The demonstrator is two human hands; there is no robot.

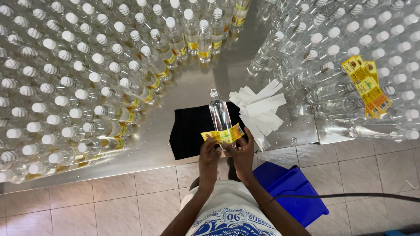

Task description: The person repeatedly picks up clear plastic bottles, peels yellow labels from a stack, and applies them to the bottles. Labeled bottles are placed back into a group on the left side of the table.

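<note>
Fingers (213,146) curled, pressing yellow label (222,135), clear bottle (220,114)

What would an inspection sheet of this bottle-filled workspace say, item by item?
Surface: shiny metal table, wet in places, with a black mat.
Job's things: clear bottle with a yellow label partly wrapped round it.
Clutter: white paper strips; spare yellow labels lying on bottles.
Hands: left hand and right hand both grip the bottle and label.
Cables: black cable over the floor.
Surroundings: capped bottles on both sides; blue bin; tiled floor.
</note>
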